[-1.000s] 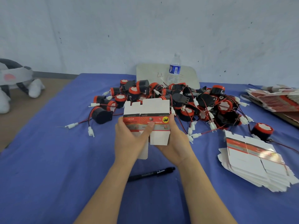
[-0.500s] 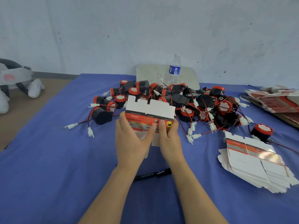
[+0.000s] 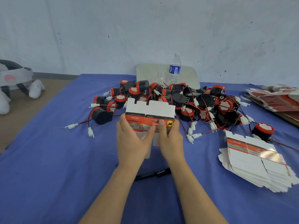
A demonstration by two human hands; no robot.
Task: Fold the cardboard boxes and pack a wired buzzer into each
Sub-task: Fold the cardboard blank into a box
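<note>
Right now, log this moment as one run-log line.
step: box folding | left hand: grips cardboard box | right hand: grips same box | wired buzzer pile: behind box, unpacked

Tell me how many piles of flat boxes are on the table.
2. The near pile lies at the front right; the far pile sits at the right edge, partly cut off.

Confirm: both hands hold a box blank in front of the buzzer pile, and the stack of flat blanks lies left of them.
No: the head view shows the stack of flat blanks right of the left hand and right hand, which hold the box blank before the buzzer pile.
</note>
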